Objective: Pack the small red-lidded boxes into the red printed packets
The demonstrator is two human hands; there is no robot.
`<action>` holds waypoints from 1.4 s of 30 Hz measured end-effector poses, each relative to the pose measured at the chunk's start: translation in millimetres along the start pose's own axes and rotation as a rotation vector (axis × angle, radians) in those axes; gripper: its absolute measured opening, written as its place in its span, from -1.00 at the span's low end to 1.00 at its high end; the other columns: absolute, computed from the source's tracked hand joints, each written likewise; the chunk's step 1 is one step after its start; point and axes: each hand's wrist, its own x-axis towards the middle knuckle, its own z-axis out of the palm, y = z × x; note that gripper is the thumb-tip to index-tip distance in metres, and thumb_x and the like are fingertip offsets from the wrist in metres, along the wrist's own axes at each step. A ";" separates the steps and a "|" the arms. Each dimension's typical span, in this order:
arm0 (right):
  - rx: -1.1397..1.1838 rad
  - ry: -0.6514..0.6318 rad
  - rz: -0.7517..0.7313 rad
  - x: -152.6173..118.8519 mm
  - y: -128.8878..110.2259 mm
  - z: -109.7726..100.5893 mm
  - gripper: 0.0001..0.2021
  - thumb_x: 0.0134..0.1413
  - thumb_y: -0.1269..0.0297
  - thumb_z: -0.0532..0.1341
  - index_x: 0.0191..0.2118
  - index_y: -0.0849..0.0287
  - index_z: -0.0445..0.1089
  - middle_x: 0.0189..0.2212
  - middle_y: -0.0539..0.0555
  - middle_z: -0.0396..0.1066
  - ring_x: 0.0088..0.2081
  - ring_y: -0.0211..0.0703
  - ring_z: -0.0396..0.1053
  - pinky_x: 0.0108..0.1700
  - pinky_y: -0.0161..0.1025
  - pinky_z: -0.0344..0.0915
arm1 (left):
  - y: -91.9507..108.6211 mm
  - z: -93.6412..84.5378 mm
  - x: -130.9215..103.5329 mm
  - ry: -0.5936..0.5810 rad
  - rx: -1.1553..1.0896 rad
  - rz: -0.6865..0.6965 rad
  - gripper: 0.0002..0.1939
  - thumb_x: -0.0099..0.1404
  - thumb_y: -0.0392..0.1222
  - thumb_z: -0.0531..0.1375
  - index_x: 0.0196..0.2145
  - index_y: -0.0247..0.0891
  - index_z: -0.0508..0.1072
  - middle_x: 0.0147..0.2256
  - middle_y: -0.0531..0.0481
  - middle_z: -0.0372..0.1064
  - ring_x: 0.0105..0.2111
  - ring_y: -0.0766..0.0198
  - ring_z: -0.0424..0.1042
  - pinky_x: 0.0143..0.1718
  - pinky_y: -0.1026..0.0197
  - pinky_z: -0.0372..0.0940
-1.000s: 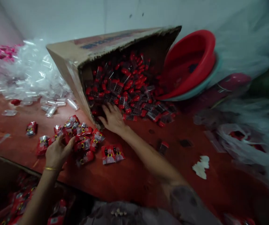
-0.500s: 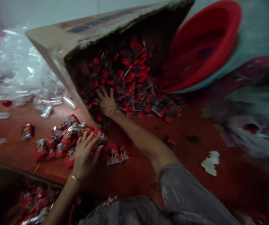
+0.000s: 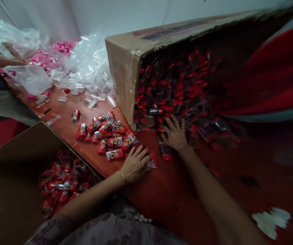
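My left hand (image 3: pixel 135 165) lies palm down on the red table (image 3: pixel 159 197), fingers spread, with its fingertips on a flat red printed wrapper (image 3: pixel 152 158). Just beyond it is a pile of red wrapped packets (image 3: pixel 105 127) with silver and yellow print. At the mouth of a tipped cardboard box (image 3: pixel 122 75), my right hand (image 3: pixel 175 134) reaches with its fingers apart. It touches the heap of small clear containers with red caps (image 3: pixel 179 88) that spills out. One red-capped container (image 3: pixel 165 151) lies below this hand, partly covered by it.
A lower open carton (image 3: pixel 21 139) at the left holds more red packets (image 3: pixel 62 180). Clear plastic pieces (image 3: pixel 90 61) and pink pieces (image 3: pixel 47 56) are heaped at the back left, near another person's arm (image 3: pixel 3 61). A red basin (image 3: pixel 279 68) leans at the right.
My right hand has drawn back from inside the box to its front edge. My left hand has moved right, off the packet pile and onto the flat wrapper. The view has swung left.
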 end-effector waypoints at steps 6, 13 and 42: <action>0.026 -0.112 -0.048 -47.7 18.8 -17.7 -0.61 -0.03 0.34 0.10 -0.03 0.19 0.35 0.14 0.23 0.18 0.22 0.21 -0.06 0.13 0.35 -0.19 | 4.2 5.7 -1.7 0.055 0.053 0.023 -0.57 0.29 -0.04 0.00 0.07 -0.20 0.26 0.17 -0.16 0.12 0.21 0.00 -0.01 0.17 -0.20 -0.11; 0.221 0.070 0.195 -86.7 -25.3 -59.0 -0.72 0.10 0.27 0.06 -0.12 0.21 0.40 -0.02 0.22 0.35 0.07 0.05 0.22 0.11 0.10 0.08 | 11.2 12.3 -1.7 0.190 0.064 0.016 -0.65 0.27 -0.12 0.04 -0.02 -0.20 0.39 0.08 -0.20 0.26 0.18 -0.05 0.07 0.15 -0.23 -0.08; 0.400 0.169 0.349 -116.6 -109.5 -63.2 -0.81 0.12 0.35 0.08 -0.25 0.13 0.44 -0.23 0.10 0.50 -0.15 -0.06 0.41 -0.08 -0.07 0.28 | 18.7 7.9 4.2 0.173 -0.080 0.079 -0.77 0.29 -0.19 0.03 -0.24 -0.16 0.48 -0.14 -0.03 0.47 0.09 0.09 0.24 0.18 -0.14 -0.07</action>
